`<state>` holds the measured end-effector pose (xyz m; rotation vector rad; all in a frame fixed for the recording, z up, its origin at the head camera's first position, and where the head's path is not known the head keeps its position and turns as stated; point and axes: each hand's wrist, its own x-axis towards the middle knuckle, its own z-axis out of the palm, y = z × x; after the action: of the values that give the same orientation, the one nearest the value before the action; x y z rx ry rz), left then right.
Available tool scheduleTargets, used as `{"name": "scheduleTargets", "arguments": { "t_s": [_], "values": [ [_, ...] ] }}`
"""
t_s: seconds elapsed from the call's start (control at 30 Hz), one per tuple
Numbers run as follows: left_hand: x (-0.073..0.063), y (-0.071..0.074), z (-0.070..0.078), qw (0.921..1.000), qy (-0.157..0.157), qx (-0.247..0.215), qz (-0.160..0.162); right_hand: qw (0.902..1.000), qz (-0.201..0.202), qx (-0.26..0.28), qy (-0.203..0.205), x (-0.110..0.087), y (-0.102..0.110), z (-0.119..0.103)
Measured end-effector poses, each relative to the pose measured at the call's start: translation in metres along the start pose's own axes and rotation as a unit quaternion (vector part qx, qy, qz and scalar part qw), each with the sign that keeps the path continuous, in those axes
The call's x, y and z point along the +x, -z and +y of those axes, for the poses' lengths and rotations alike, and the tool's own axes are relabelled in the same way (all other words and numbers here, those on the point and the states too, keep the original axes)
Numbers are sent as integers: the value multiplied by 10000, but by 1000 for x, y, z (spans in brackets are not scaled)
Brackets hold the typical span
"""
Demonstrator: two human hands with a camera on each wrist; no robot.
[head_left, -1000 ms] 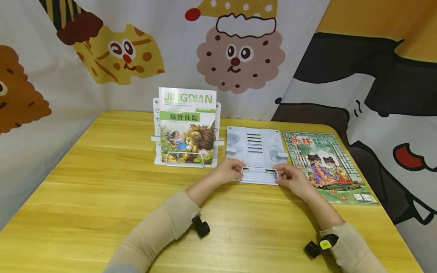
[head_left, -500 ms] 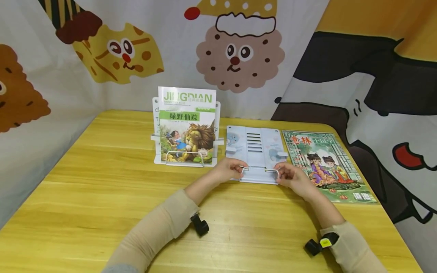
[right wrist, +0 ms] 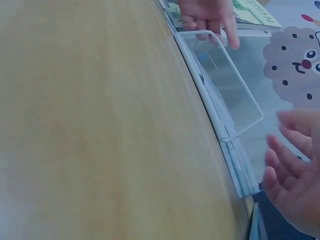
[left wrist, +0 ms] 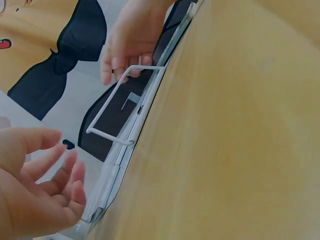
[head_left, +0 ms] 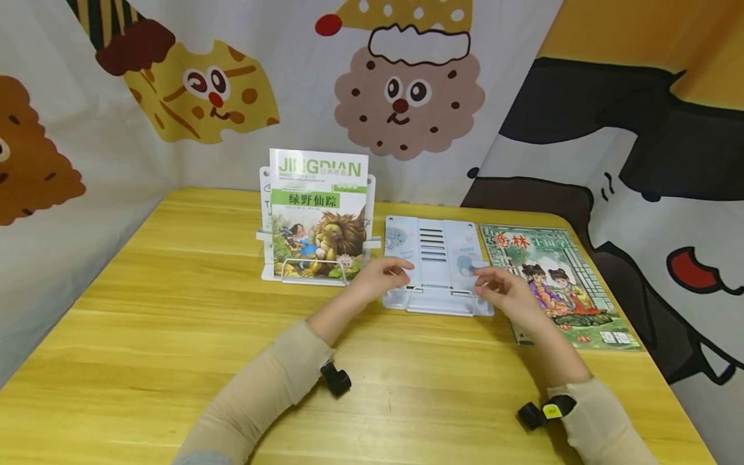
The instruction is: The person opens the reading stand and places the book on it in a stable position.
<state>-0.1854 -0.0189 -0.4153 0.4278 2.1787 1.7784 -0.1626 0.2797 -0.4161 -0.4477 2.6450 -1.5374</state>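
A pale blue folding book stand with slots down its middle lies flat on the wooden table. Its white wire page holder sticks up from the near edge, as both wrist views show. Above the stand's left side hovers my left hand, fingers loosely bent and holding nothing. My right hand is off the right side, its fingers relaxed around bare air. In the right wrist view a gap separates the right hand from the wire.
Left of the flat stand, a white book stand is upright and bears a book with a lion on its cover. A green magazine lies on the table at right. A printed cloth hangs behind.
Both hands have let go of the wire page holder and drawn apart, the left up and leftward, the right slightly outward. The wire stays raised.
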Motion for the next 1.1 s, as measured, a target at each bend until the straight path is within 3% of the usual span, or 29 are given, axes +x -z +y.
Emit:
{"name": "scheduleTargets", "arguments": {
  "t_s": [0.13,0.27,0.67,0.87,1.1],
  "values": [
    [6,1,2,9982,-359,-166,460,9967,759,-270,-90,10,2,-8],
    [11,-3,2,9960,-439,23,779,9938,1011,-362,-288,22,3,-5],
    [19,-15,-3,9925,-107,479,1120,9942,525,-381,-861,42,6,15],
    [19,-15,-6,9934,191,311,1090,9932,478,-499,-937,44,5,14],
    [20,-15,-7,9930,179,377,1103,9896,600,-499,-1209,42,7,14]
  ]
}}
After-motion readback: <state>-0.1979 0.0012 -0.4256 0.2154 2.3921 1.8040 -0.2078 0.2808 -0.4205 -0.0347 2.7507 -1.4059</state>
